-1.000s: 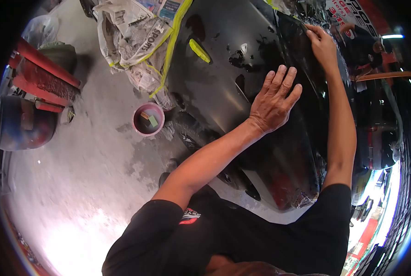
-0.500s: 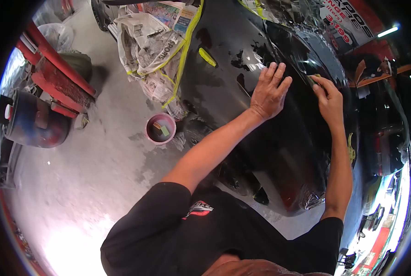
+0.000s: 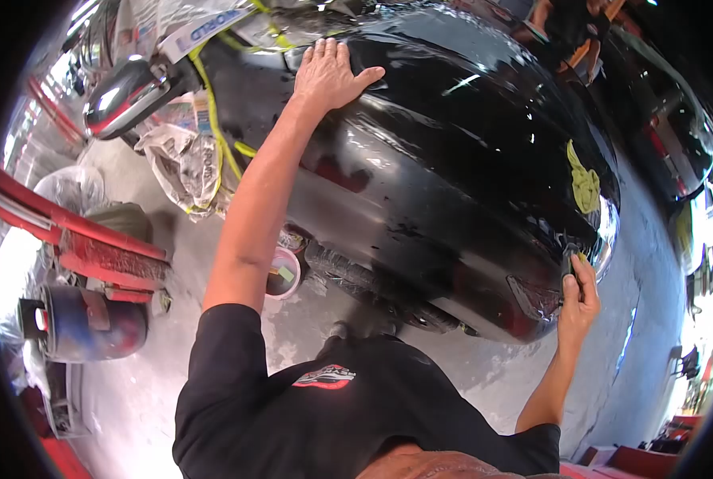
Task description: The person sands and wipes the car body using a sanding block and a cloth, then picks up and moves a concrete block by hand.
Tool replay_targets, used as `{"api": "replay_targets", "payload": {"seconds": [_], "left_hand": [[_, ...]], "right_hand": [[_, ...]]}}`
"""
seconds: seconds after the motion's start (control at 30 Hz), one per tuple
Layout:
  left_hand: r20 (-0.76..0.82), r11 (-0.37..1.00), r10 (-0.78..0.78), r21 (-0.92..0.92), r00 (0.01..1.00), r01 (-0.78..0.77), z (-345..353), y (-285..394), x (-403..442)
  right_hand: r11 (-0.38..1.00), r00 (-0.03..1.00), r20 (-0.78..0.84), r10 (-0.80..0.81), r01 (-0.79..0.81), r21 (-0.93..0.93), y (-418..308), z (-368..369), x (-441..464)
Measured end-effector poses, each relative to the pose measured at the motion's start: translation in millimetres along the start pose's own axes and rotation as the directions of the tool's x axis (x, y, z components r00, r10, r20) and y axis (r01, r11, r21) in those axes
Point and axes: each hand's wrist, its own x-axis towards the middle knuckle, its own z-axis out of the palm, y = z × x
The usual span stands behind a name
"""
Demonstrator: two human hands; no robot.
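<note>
My left hand (image 3: 330, 76) lies flat on the wet black car body (image 3: 452, 191), fingers spread and thumb out to the side, with nothing in it. Over at the car's corner on the right, my right hand (image 3: 580, 294) is closed on a small dark block with a yellowish edge (image 3: 570, 259). The block is against or very near the panel; its exact kind does not show. A crumpled yellow-green cloth (image 3: 585, 188) rests on the bodywork above my right hand. Dull grey patches and water spots mark the side panel.
A pink bucket (image 3: 283, 273) with small pads stands by the car's wheel (image 3: 340, 267). Newspaper masking (image 3: 182, 164) with yellow tape hangs near the side mirror (image 3: 125, 96). A stained tank (image 3: 93, 323) and red metal frame (image 3: 109, 255) are left. Another person (image 3: 572, 32) is at upper right.
My view has swung along the car. My hands have moved far apart: the left stays flat on the upper body, the right has gone down to the corner with the block.
</note>
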Motion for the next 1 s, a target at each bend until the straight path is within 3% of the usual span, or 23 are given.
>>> {"api": "replay_targets", "payload": {"seconds": [0.17, 0.27, 0.43, 0.47, 0.5, 0.57, 0.67, 0.73, 0.77, 0.83, 0.93, 0.97, 1.0], "left_hand": [[0.042, 0.996, 0.080, -0.042, 0.996, -0.078, 5, 81, 6], [0.037, 0.989, 0.129, -0.081, 0.991, -0.125, 4, 123, -7], [0.146, 0.991, 0.135, -0.004, 0.980, -0.136, -14, 135, -12], [0.173, 0.989, 0.143, -0.056, 0.974, -0.135, -23, 139, -13], [0.090, 0.977, 0.168, -0.150, 0.982, -0.154, -9, 134, -15], [0.125, 0.962, 0.201, -0.214, 0.972, -0.171, -6, 133, -15], [0.104, 0.884, 0.446, 0.101, 0.889, -0.455, 42, 90, 9], [0.080, 0.941, 0.336, -0.062, 0.938, -0.332, 35, 97, 7], [0.090, 0.938, 0.347, -0.030, 0.934, -0.346, 36, 92, 9], [0.095, 0.949, 0.312, -0.082, 0.945, -0.305, 24, 100, 4], [0.061, 0.931, 0.366, -0.025, 0.929, -0.365, 39, 84, 14], [0.056, 0.922, 0.386, -0.011, 0.921, -0.386, 39, 84, 15], [0.026, 0.905, 0.425, -0.018, 0.905, -0.425, 45, 78, 18]], "right_hand": [[0.997, 0.997, -0.056, 0.061, -0.058, 0.060, 8, -19, -5], [0.996, 0.998, 0.016, -0.065, 0.064, 0.055, 8, -18, 10], [0.974, 0.979, 0.048, -0.197, 0.190, 0.121, 11, -7, 38], [0.966, 0.977, 0.036, -0.212, 0.204, 0.158, 17, -9, 40], [0.961, 0.977, 0.015, -0.211, 0.205, 0.186, 24, -12, 39], [0.964, 0.980, -0.040, -0.195, 0.199, 0.178, 33, -24, 29], [0.980, 0.990, -0.140, -0.008, 0.036, 0.193, 53, -58, -8], [0.988, 0.959, -0.279, 0.055, -0.012, 0.151, 71, -78, -40], [0.993, 0.927, -0.359, 0.105, -0.076, 0.096, 88, -87, -60], [0.918, 0.782, -0.493, 0.382, -0.259, 0.300, 120, -109, -113], [0.717, 0.438, -0.600, 0.669, -0.595, 0.365, 182, -135, -220], [0.624, 0.297, -0.619, 0.727, -0.661, 0.417, 200, -136, -265], [0.620, 0.291, -0.716, 0.635, -0.745, 0.247, 222, -130, -320]]}}
